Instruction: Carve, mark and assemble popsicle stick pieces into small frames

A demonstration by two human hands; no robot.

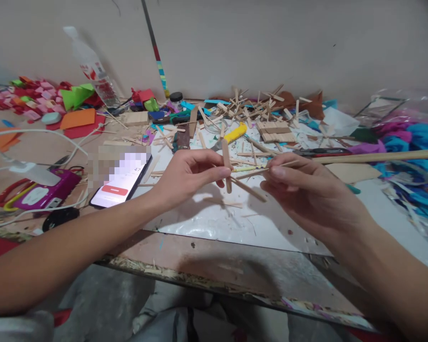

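Note:
Above a white sheet [207, 223], my left hand [189, 173] pinches a flat wooden craft stick [226, 152] held roughly upright between thumb and fingers. A second wooden stick [251, 190] slants down to the right from behind it; whether the two are joined I cannot tell. Close by on the right, my right hand [306, 187] has thumb and fingertips closed on a thin wooden strip [249, 174]. The strip's left end reaches close to the upright stick; contact is unclear. My left fingertips are partly hidden behind the craft stick.
A lit phone [123, 183] lies left, near a purple power strip [50, 190] with white cables. Behind stand a water bottle [96, 71] and a heap of wooden sticks [242, 104]. A yellow-handled tool [235, 133], pliers [317, 152] and a long wooden rod [378, 156] lie around.

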